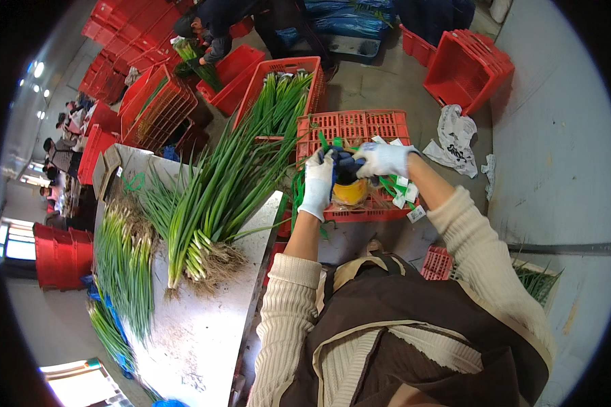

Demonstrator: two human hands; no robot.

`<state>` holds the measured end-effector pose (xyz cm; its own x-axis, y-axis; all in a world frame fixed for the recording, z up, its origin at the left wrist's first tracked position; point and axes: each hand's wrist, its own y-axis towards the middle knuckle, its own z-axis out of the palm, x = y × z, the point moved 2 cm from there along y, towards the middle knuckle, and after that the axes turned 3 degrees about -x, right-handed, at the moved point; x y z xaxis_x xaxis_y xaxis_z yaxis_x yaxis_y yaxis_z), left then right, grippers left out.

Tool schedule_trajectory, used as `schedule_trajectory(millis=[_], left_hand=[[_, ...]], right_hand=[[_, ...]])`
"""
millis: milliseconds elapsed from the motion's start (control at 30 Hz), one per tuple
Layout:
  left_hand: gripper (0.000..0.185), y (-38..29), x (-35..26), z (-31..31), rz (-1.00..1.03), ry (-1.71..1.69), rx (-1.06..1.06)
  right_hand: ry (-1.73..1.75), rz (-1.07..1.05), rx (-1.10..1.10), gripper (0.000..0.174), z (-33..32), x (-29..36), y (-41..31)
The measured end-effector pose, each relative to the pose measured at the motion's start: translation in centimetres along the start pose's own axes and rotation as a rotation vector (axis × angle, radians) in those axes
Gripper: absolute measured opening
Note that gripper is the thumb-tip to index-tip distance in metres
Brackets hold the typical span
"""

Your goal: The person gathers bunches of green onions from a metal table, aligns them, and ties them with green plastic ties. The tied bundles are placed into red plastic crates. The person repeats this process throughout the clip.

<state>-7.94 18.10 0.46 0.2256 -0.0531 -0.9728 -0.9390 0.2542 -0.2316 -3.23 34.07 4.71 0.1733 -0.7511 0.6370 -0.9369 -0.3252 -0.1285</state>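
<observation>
My left hand point(319, 180), in a white glove with dark blue fingers, is raised over an upturned red plastic crate point(356, 118). A green strip point(324, 140) sticks up from its fingertips. My right hand point(384, 160), gloved alike, meets it from the right; its curled fingers hide what may be between them. Just below both hands is a round yellow object point(350, 192), partly covered by the fingers. Green ties with white tags point(399, 196) lie on the crate beside my right hand. More green strips point(298, 191) hang left of my left hand.
Spring onions with roots point(198, 254) lie on a pale metal table point(209, 346) at left. A red crate of bundled onions point(280, 96) stands beyond. Another person point(224, 25) bends over crates at the back. Crumpled white bags point(455, 137) lie by the right wall point(545, 152).
</observation>
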Motion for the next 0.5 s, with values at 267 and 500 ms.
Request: schedule_trajectory(millis=[267,500], left_hand=[[0.024,-0.4,0.8,0.9,0.227,0.570,0.082],[0.024,0.2,1.4,0.7,0.162,0.414,0.263]], right_hand=[[1.077,0.238,-0.357,0.028,0.8,-3.7,-3.4],[1.180,0.182,-0.362,0.028,1.7,-3.2,-0.3]])
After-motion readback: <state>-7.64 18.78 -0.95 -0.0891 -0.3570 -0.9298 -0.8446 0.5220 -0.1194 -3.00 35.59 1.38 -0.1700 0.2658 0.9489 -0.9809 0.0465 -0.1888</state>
